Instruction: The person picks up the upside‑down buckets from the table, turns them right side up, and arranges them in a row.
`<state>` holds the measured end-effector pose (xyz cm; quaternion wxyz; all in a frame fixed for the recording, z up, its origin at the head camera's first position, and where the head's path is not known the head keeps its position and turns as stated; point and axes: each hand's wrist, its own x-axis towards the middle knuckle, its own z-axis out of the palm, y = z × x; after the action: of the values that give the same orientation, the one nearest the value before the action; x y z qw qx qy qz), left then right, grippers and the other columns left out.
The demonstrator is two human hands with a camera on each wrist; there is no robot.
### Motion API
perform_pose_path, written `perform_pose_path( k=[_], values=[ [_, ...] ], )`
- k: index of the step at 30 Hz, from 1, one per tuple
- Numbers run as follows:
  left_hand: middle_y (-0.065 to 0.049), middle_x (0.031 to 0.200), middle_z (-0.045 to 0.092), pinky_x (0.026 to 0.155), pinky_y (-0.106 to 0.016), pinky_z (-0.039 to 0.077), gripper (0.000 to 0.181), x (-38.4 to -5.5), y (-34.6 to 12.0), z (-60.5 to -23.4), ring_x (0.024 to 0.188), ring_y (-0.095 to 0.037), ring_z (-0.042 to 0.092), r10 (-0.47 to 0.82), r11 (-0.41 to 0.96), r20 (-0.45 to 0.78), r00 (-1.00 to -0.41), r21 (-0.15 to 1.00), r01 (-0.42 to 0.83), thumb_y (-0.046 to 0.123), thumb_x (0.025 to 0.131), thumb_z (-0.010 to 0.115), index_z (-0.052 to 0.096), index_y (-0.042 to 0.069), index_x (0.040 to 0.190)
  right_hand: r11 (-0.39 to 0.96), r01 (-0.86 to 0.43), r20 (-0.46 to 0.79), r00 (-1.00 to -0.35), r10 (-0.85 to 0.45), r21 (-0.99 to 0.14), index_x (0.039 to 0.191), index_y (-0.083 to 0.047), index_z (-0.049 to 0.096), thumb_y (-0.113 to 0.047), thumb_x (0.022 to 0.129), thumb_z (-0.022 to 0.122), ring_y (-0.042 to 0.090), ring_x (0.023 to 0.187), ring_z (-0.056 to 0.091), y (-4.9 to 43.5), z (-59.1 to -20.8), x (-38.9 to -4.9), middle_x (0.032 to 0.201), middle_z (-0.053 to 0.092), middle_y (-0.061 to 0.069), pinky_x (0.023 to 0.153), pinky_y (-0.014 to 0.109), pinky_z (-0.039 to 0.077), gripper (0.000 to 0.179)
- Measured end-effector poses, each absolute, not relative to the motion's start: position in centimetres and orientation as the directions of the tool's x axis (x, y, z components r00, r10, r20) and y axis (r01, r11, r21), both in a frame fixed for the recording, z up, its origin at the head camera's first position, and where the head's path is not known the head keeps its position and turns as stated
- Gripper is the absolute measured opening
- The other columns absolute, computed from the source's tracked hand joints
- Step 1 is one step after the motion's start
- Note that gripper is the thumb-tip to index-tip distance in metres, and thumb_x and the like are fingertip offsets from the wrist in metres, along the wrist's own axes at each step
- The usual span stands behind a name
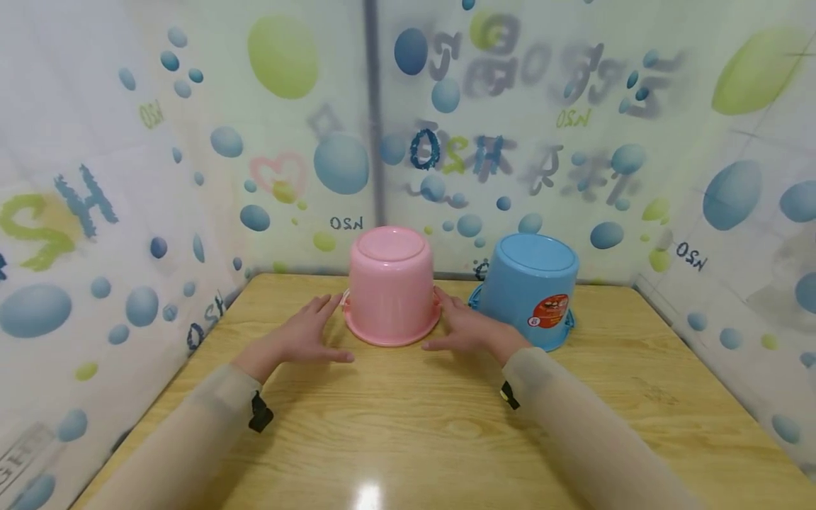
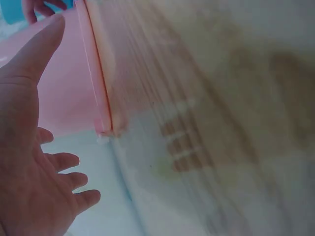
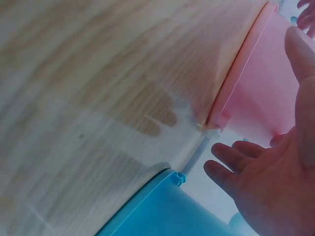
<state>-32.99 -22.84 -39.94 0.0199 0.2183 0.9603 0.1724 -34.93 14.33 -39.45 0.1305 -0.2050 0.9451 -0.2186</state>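
A pink bucket stands upside down on the wooden table, its rim on the tabletop. To its left is my left hand, fingers spread, with the fingertips close to the rim. My right hand is on the other side, fingers extended near the bucket's right wall, between it and a blue bucket. The blue bucket is also upside down and bears a red label. In the left wrist view, the left palm faces the pink wall. The right wrist view has the right hand beside both buckets.
The wooden table ends at the back against a curtain printed with blue and green dots. Similar curtains flank both sides. Both buckets stand near the back edge.
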Motion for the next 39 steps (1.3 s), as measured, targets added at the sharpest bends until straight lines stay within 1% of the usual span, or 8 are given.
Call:
perform_pose_path(
  k=[5, 11, 15, 23, 27, 32, 35, 39],
  values=[
    [-0.034, 0.179, 0.016, 0.13, -0.073, 0.028, 0.139, -35.1, -22.9, -40.9, 0.164, -0.058, 0.02, 0.414, 0.835, -0.031, -0.91, 0.409, 0.367, 0.065, 0.082, 0.091, 0.005, 0.014, 0.179, 0.829, -0.305, -0.18, -0.886, -0.427, -0.468, 0.177, -0.023, -0.013, -0.067, 0.092, 0.081, 0.04, 0.173, 0.007, 14.1, -39.7, -35.9, 0.186, 0.004, 0.018, 0.137, 0.062, 0.022, 0.135],
    [-0.036, 0.178, 0.014, 0.132, -0.072, 0.023, 0.145, -36.8, -22.4, -41.3, 0.165, -0.058, 0.017, 0.411, 0.819, -0.075, -0.909, 0.469, 0.332, 0.064, 0.084, 0.09, -0.007, 0.009, 0.177, 0.84, -0.269, -0.196, -0.896, -0.397, -0.471, 0.177, -0.021, -0.014, -0.063, 0.092, 0.084, 0.039, 0.173, 0.007, 14.1, -40.0, -37.0, 0.186, 0.006, 0.019, 0.138, 0.061, 0.019, 0.136],
    [-0.036, 0.178, 0.015, 0.134, -0.07, 0.022, 0.145, -37.7, -22.3, -41.7, 0.166, -0.056, 0.018, 0.404, 0.814, -0.071, -0.912, 0.482, 0.324, 0.061, 0.085, 0.091, -0.008, 0.009, 0.177, 0.835, -0.277, -0.195, -0.892, -0.407, -0.476, 0.177, -0.021, -0.013, -0.061, 0.094, 0.083, 0.04, 0.173, 0.005, 14.2, -40.2, -37.4, 0.185, 0.007, 0.02, 0.138, 0.061, 0.017, 0.133],
    [-0.033, 0.179, 0.017, 0.134, -0.069, 0.021, 0.141, -38.6, -22.4, -41.9, 0.166, -0.055, 0.019, 0.429, 0.793, -0.046, -0.902, 0.497, 0.352, 0.052, 0.087, 0.093, -0.009, 0.014, 0.177, 0.837, -0.264, -0.212, -0.891, -0.402, -0.479, 0.177, -0.023, -0.015, -0.057, 0.096, 0.081, 0.041, 0.172, 0.009, 14.0, -40.5, -37.9, 0.185, 0.009, 0.021, 0.138, 0.06, 0.017, 0.13],
    [-0.028, 0.182, 0.013, 0.135, -0.067, 0.019, 0.139, -38.9, -22.2, -41.8, 0.168, -0.052, 0.017, 0.46, 0.766, -0.029, -0.887, 0.518, 0.38, 0.047, 0.089, 0.093, -0.01, 0.016, 0.177, 0.835, -0.275, -0.206, -0.888, -0.41, -0.476, 0.177, -0.023, -0.015, -0.058, 0.097, 0.08, 0.042, 0.171, 0.014, 13.9, -40.6, -38.1, 0.185, 0.012, 0.019, 0.138, 0.061, 0.02, 0.129],
    [-0.026, 0.183, 0.008, 0.135, -0.068, 0.018, 0.136, -38.9, -22.1, -41.9, 0.168, -0.051, 0.015, 0.49, 0.71, -0.006, -0.872, 0.582, 0.395, 0.038, 0.092, 0.092, -0.012, 0.019, 0.177, 0.836, -0.301, -0.188, -0.887, -0.422, -0.459, 0.177, -0.022, -0.014, -0.058, 0.1, 0.077, 0.044, 0.17, 0.02, 13.8, -40.8, -38.2, 0.184, 0.017, 0.018, 0.137, 0.061, 0.023, 0.125],
    [-0.026, 0.183, 0.009, 0.135, -0.068, 0.017, 0.134, -38.9, -22.0, -41.9, 0.168, -0.051, 0.015, 0.494, 0.68, 0.018, -0.869, 0.616, 0.399, 0.034, 0.092, 0.092, -0.01, 0.021, 0.178, 0.84, -0.312, -0.18, -0.887, -0.425, -0.445, 0.177, -0.021, -0.014, -0.057, 0.101, 0.076, 0.044, 0.17, 0.02, 13.7, -40.9, -38.3, 0.185, 0.015, 0.016, 0.137, 0.06, 0.023, 0.123],
    [-0.024, 0.184, 0.009, 0.136, -0.066, 0.017, 0.135, -38.9, -22.0, -41.9, 0.169, -0.048, 0.014, 0.484, 0.671, 0.022, -0.875, 0.632, 0.387, 0.034, 0.091, 0.093, -0.009, 0.025, 0.178, 0.835, -0.306, -0.178, -0.888, -0.424, -0.458, 0.177, -0.022, -0.015, -0.059, 0.1, 0.076, 0.044, 0.17, 0.017, 13.7, -40.8, -38.2, 0.185, 0.014, 0.016, 0.137, 0.061, 0.021, 0.125]
  ],
)
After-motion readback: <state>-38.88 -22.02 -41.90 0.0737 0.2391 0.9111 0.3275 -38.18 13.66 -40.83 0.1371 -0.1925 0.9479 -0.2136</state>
